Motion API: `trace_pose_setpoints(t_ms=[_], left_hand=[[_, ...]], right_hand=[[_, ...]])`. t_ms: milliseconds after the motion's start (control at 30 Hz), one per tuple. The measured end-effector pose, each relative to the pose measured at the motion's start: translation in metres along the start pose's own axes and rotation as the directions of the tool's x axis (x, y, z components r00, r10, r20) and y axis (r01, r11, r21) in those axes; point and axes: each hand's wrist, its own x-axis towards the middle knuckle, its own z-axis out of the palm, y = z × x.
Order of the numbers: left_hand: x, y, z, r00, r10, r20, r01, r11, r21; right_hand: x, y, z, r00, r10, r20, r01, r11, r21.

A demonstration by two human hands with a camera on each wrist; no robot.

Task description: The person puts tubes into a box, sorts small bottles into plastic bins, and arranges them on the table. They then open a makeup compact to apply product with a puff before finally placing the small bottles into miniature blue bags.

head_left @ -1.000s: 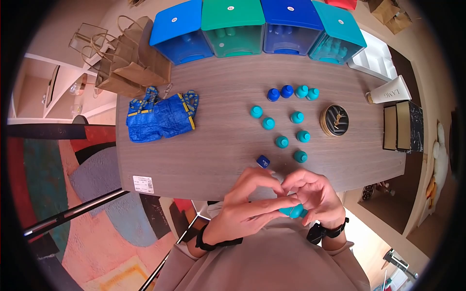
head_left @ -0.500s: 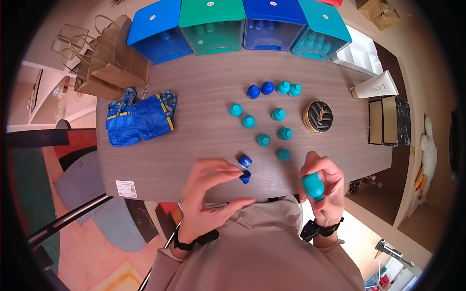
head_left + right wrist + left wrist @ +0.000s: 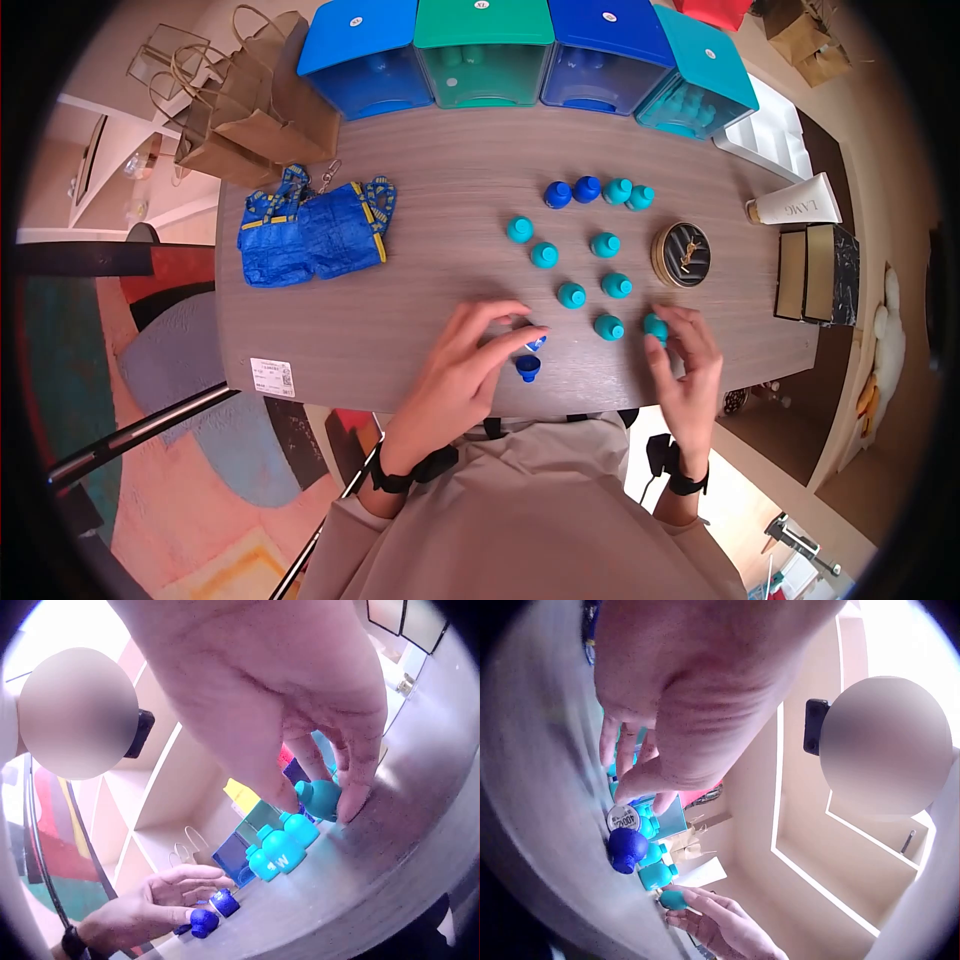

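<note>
My right hand (image 3: 685,375) pinches a small teal bottle (image 3: 655,327) with a narrow neck, close over the table at the near right of the other teal bottles (image 3: 609,327). My left hand (image 3: 460,365) hovers with thumb and forefinger spread by a blue piece (image 3: 536,343), its thumb overlapping that piece from above. Just nearer me sits a second blue piece (image 3: 528,370). The left wrist view shows it as a blue ball-shaped bottle (image 3: 628,850) with a short neck, beside a round white label (image 3: 624,820) with dark print.
Two blue bottles (image 3: 587,189) stand farther back. A black-and-gold round compact (image 3: 683,254), cream tube (image 3: 800,202) and box (image 3: 818,272) are at right. A blue bag (image 3: 315,236) and paper bags (image 3: 260,115) lie left. Coloured lidded bins (image 3: 483,25) line the back.
Both hands were together at the teal bottle, then parted. The right hand carried it forward to the table among the others. The left hand moved forward over the blue pieces.
</note>
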Motion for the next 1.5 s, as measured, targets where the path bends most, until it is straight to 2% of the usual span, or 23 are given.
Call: trace_pose_setpoints(t_ms=[33,133,233,300,333,400,467,500,533,600,633,700,733,800,833,900,1033,1100,1133,1233,1300,1333,1500], left_hand=[[0.001,-0.002,0.003,1.000,0.001,0.002,-0.001,1.000,0.001],[0.006,-0.004,0.009,0.999,0.029,0.030,-0.030,0.998,0.051],[0.009,-0.007,0.011,0.999,-0.020,0.026,0.017,0.996,0.091],[0.009,-0.015,0.013,0.995,0.033,-0.096,-0.027,0.997,0.067],[0.008,-0.013,0.011,0.995,0.032,-0.099,-0.025,0.997,0.072],[0.005,-0.008,0.006,0.974,-0.150,-0.172,0.143,0.988,-0.053],[0.000,-0.013,0.003,0.960,-0.172,-0.219,0.158,0.984,-0.080],[-0.002,-0.016,0.002,0.946,-0.192,-0.259,0.168,0.979,-0.113],[-0.005,-0.018,0.000,0.946,-0.193,-0.262,0.170,0.980,-0.107],[-0.009,-0.021,-0.004,0.920,-0.277,-0.276,0.197,0.938,-0.284],[-0.010,-0.021,-0.006,0.921,-0.274,-0.277,0.196,0.940,-0.279],[-0.014,-0.021,-0.009,0.906,-0.359,-0.226,0.229,0.863,-0.451],[-0.016,-0.021,-0.009,0.904,-0.358,-0.232,0.227,0.864,-0.449],[-0.020,-0.021,-0.006,0.897,-0.411,-0.164,0.241,0.764,-0.598],[-0.022,-0.021,-0.005,0.893,-0.415,-0.174,0.239,0.765,-0.598],[-0.026,-0.020,-0.002,0.904,-0.413,-0.110,0.248,0.717,-0.652],[-0.031,-0.019,0.007,0.923,-0.382,-0.043,0.244,0.668,-0.703],[-0.031,-0.012,0.009,0.910,-0.411,0.048,0.355,0.714,-0.603],[-0.030,-0.008,0.012,0.911,-0.410,0.050,0.354,0.713,-0.605],[-0.025,0.002,0.024,0.933,-0.359,0.020,0.294,0.729,-0.618],[-0.024,0.005,0.027,0.961,-0.278,-0.014,0.203,0.737,-0.645],[-0.023,0.007,0.027,0.961,-0.277,-0.012,0.204,0.736,-0.645],[-0.023,0.019,0.020,0.963,-0.267,-0.036,0.218,0.851,-0.477]], right_hand=[[0.001,-0.004,0.006,1.000,0.001,-0.002,-0.001,1.000,0.001],[0.006,-0.009,0.018,0.992,-0.123,-0.003,0.122,0.986,-0.113],[0.012,-0.019,0.027,0.992,-0.125,-0.024,0.123,0.989,-0.088],[0.014,-0.022,0.028,0.992,-0.123,-0.039,0.119,0.989,-0.089],[0.014,-0.020,0.028,0.989,-0.131,-0.061,0.126,0.989,-0.081],[0.012,-0.020,0.027,0.987,-0.142,-0.079,0.137,0.988,-0.066],[0.007,-0.026,0.023,0.946,-0.253,-0.203,0.215,0.957,-0.194],[0.002,-0.030,0.022,0.946,-0.255,-0.201,0.218,0.958,-0.187],[-0.004,-0.033,0.022,0.926,-0.354,-0.133,0.328,0.926,-0.186],[-0.007,-0.047,0.025,0.855,-0.518,0.034,0.518,0.845,-0.133],[-0.009,-0.052,0.033,0.854,-0.520,0.030,0.519,0.845,-0.130],[-0.014,-0.057,0.051,0.844,-0.453,0.288,0.490,0.869,-0.066],[-0.016,-0.052,0.059,0.841,-0.459,0.288,0.494,0.867,-0.063],[-0.018,-0.041,0.074,0.825,-0.447,0.346,0.503,0.860,-0.086],[-0.019,-0.040,0.076,0.818,-0.454,0.352,0.510,0.857,-0.080],[-0.021,-0.039,0.076,0.854,-0.428,0.296,0.458,0.888,-0.036],[-0.017,-0.041,0.066,0.869,-0.437,0.232,0.446,0.895,0.016],[-0.018,-0.046,0.061,0.939,-0.270,0.213,0.228,0.952,0.202],[-0.020,-0.043,0.062,0.946,-0.269,0.180,0.216,0.939,0.267],[-0.019,-0.048,0.058,0.945,-0.292,0.149,0.247,0.932,0.264],[-0.017,-0.051,0.058,0.941,-0.319,0.111,0.289,0.931,0.222],[-0.016,-0.052,0.058,0.934,-0.349,0.077,0.331,0.926,0.182],[-0.021,-0.049,0.058,0.948,-0.314,0.051,0.295,0.926,0.234]])
